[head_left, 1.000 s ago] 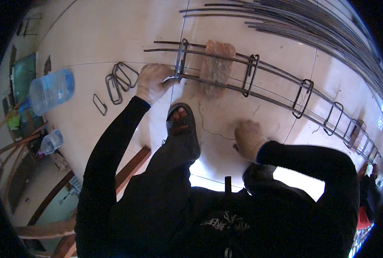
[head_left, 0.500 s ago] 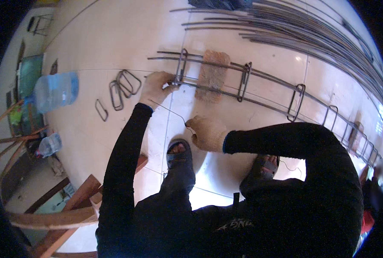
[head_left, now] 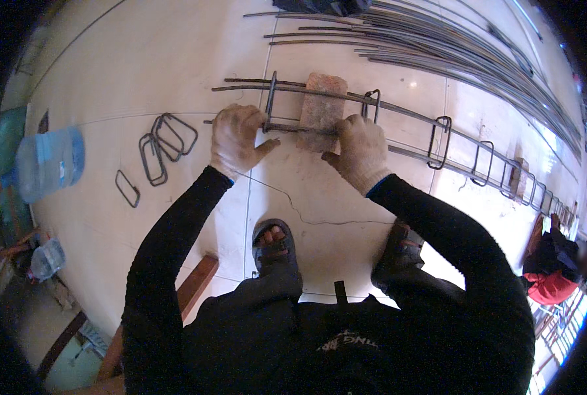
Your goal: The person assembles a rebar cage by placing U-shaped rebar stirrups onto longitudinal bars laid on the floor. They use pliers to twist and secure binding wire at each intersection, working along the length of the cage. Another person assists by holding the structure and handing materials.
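Rebar frame (head_left: 400,110) being underlain by brick (head_left: 322,112), partly obscured by right hand (head_left: 364,150), finger grip unclear; left hand's (head_left: 235,139) thumb being spread from fingers; loose stirrups (head_left: 155,140) being strewn left, bars (head_left: 431,51) bunched far right.

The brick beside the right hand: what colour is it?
The brick is reddish brown; see the head view.

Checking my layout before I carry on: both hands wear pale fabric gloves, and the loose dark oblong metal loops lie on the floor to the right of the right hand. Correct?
Not quite: the loose dark oblong metal loops lie on the pale tiled floor to the left of the left hand, as the head view shows. The rest is right: it and the right hand are gloved in pale fabric.
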The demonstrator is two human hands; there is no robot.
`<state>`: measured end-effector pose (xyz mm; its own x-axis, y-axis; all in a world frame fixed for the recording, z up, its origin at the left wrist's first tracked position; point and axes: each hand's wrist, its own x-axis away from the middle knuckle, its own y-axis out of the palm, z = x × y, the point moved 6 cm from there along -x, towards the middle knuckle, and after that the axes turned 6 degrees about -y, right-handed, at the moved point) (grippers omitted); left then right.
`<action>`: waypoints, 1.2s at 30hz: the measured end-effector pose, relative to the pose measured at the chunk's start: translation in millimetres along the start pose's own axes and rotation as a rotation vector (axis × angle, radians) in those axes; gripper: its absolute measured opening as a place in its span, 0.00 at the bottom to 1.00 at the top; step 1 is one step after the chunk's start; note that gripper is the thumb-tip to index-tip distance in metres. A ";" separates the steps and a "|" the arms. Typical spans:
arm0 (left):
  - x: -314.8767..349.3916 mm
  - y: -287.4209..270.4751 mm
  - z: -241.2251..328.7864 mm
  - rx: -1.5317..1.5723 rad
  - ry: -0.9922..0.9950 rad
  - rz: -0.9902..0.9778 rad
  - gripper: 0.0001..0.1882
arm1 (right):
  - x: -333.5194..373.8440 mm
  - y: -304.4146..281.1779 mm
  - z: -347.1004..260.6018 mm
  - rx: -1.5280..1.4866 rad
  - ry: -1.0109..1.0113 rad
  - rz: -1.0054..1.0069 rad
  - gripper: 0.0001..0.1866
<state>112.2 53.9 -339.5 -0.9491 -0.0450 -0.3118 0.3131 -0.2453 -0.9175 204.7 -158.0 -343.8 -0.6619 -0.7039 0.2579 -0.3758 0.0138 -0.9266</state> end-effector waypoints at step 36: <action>-22.4 59.0 38.8 -0.134 -0.143 -0.516 0.27 | -25.2 -25.8 26.0 -0.085 -0.106 0.414 0.21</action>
<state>150.6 2.9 -377.0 -0.9729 -0.0851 0.2152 -0.2015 -0.1451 -0.9687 247.9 -159.1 -333.5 -0.6992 -0.6957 -0.1646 -0.1474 0.3656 -0.9190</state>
